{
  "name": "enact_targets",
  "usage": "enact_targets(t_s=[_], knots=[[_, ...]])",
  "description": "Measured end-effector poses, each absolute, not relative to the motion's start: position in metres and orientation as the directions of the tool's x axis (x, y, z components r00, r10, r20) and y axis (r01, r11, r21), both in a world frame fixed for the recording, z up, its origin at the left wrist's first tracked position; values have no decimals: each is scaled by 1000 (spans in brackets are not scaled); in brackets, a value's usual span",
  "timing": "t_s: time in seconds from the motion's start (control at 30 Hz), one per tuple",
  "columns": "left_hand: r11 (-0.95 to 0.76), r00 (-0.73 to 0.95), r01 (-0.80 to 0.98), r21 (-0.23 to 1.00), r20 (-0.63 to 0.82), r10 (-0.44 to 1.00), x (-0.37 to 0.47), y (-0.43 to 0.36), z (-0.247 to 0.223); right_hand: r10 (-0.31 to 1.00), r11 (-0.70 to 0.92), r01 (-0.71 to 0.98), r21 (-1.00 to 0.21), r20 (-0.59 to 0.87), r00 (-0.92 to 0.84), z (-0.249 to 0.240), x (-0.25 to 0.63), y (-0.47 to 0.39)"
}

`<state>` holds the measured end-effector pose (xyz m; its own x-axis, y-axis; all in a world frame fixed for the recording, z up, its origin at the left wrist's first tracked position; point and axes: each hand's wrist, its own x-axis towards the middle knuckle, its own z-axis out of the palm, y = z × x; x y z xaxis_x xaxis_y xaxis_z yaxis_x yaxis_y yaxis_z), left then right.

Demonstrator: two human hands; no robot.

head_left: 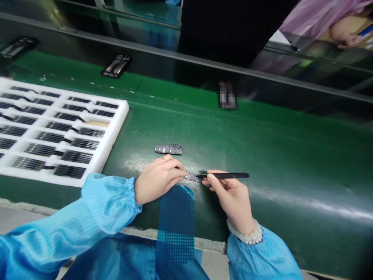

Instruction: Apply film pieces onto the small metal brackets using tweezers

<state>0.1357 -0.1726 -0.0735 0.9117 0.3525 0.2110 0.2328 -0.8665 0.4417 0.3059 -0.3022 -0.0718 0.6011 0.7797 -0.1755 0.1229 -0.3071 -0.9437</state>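
My left hand is closed on a small grey part with tiny components, its fingertips holding the part's left end low over the table. Between the thumb and fingers of my right hand is a pair of black tweezers. The tweezer tips meet the right end of that part. Just beyond my left hand lies another dark, elongated part with small gold spots, flat on the green table. A blue dotted film strip runs from the table over its front edge, right below my hands.
On the left, a white foam tray holds many dark flat parts in rows of slots. Black devices stand along the back of the green table. A pixelated item sits at the back. Across the rail, another person's hand shows.
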Motion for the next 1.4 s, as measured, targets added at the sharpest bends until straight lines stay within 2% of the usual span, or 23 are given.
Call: enact_targets(t_s=[0.2,0.37,0.47,0.63,0.77,0.93,1.07,1.2,1.4], knots=[[-871,912,240,429,207,354,136,-173,-73,811,-297,273,-915,-92,577,-75,305,-307],[-871,915,238,430,202,349,136,-173,-73,871,-221,559,-799,96,481,-74,301,-313],[-869,915,238,433,202,350,136,-173,-72,884,-145,644,-751,195,426,-74,299,-316],[-877,913,240,415,211,350,136,-173,-70,876,-172,561,-810,135,463,-78,299,-320],[-905,904,219,365,274,329,135,-175,-73,890,-167,605,-778,145,433,-77,300,-318],[-929,886,189,319,353,302,137,-173,-70,780,-164,463,-871,173,602,-73,298,-319],[-914,796,255,315,468,383,134,-156,-63,768,-129,485,-865,222,600,-77,299,-321],[-858,777,454,240,365,513,130,-139,-65,805,-120,509,-852,216,553,-80,301,-318],[-859,840,501,105,180,512,140,-135,-75,832,-118,520,-846,202,517,-81,302,-316]])
